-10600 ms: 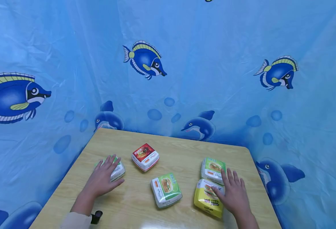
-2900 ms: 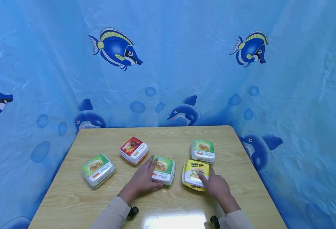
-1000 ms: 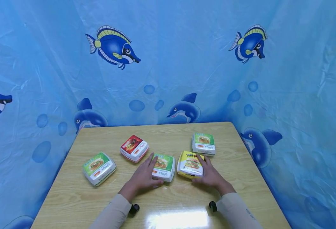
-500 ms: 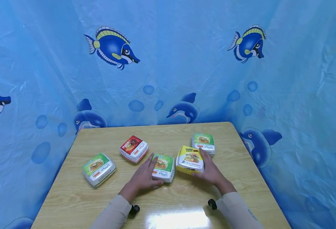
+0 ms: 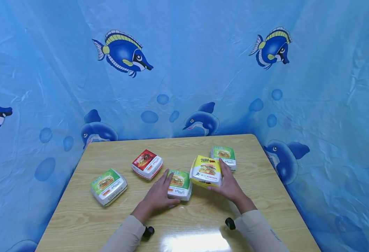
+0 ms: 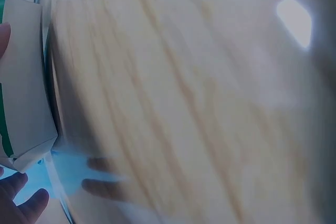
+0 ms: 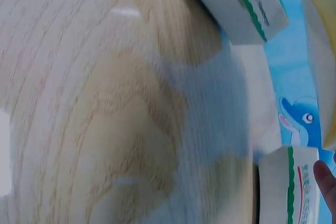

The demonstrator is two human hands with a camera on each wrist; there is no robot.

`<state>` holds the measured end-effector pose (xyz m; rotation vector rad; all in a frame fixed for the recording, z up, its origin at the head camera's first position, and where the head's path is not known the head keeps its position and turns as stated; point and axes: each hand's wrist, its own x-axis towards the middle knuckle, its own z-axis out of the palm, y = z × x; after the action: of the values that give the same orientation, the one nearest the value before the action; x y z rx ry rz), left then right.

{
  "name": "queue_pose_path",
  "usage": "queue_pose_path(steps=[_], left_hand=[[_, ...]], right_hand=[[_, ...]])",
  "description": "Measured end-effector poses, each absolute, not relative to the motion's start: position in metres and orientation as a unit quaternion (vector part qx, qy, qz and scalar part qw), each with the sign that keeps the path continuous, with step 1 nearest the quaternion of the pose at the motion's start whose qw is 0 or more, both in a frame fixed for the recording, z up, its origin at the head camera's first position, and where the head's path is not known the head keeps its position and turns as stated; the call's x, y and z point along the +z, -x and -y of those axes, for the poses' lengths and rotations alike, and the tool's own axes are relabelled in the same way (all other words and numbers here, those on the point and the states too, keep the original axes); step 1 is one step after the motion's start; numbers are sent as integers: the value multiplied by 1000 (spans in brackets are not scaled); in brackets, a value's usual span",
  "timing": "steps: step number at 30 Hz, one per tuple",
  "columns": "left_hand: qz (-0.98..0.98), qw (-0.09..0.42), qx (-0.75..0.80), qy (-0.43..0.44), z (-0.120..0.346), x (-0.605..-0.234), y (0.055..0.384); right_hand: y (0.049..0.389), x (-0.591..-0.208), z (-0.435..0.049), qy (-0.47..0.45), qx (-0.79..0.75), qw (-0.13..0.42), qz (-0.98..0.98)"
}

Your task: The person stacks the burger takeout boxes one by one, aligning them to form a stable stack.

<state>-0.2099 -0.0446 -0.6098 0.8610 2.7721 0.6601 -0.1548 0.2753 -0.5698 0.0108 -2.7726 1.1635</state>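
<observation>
My left hand [image 5: 156, 197] grips the left side of a green-and-white burger box [image 5: 181, 182] standing on the table, fingers along its far left edge and thumb at the near side. In the left wrist view this box [image 6: 23, 72] shows at the left edge. A yellow-and-white burger box [image 5: 207, 170] is held by my right hand [image 5: 232, 186] at its right side, tilted and raised off the table. Its near left corner lies beside the green box in the head view; I cannot tell whether they touch. The right wrist view has the yellow box [image 7: 320, 61] above the table.
Behind the right hand sits another green burger box [image 5: 223, 156]. To the left stand a red-and-white burger box [image 5: 147, 164] and a further green one [image 5: 108, 187]. The wooden table [image 5: 86, 217] is backed by a blue sea-print curtain [image 5: 184, 70].
Earlier my left hand lay over the leftmost green box; it now grips the middle one. The yellow box, first flat on the table at the right, has risen and shifted left in my right hand.
</observation>
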Motion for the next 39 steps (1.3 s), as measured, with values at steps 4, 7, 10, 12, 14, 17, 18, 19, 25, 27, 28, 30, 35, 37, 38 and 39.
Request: queue_pose_path(steps=[4,7,10,12,14,17,18,19,25,27,28,30,35,37,38,39], left_hand=[[-928,71,228,-287,43,-612,208],[-928,59,234,-284,40,-614,205],[-931,43,240,-273,37,-616,202],[-933,33,247,-259,35,-617,200],[-933,24,263,-244,31,-618,197],[-930,10,296,-218,25,-620,192],[-929,4,303,-211,24,-621,190],[-928,-1,310,-206,22,-622,189],[-926,-12,318,-201,21,-629,188],[-924,-3,325,-199,24,-630,190],[-921,0,333,-200,25,-630,191],[-911,8,361,-201,29,-629,194],[-876,27,442,-193,38,-624,201],[-865,32,462,-192,40,-622,204],[-861,33,469,-194,41,-622,205],[-858,33,474,-195,41,-621,207]], right_hand=[[157,-571,-266,-9,392,54,918],[159,-573,-260,-20,389,50,920],[160,-575,-254,-33,392,52,918],[161,-575,-250,-39,395,52,917],[162,-575,-246,-44,393,46,917],[166,-575,-240,-60,385,37,920],[168,-576,-238,-70,382,34,921],[170,-576,-236,-79,378,30,922],[184,-576,-226,-136,346,-2,928],[188,-574,-223,-142,342,-22,929],[189,-573,-221,-143,341,-30,929],[192,-572,-218,-138,339,-47,929],[198,-570,-210,-133,350,-55,926],[200,-570,-207,-131,353,-57,925],[201,-570,-206,-131,355,-58,924],[202,-569,-205,-130,357,-59,923]])
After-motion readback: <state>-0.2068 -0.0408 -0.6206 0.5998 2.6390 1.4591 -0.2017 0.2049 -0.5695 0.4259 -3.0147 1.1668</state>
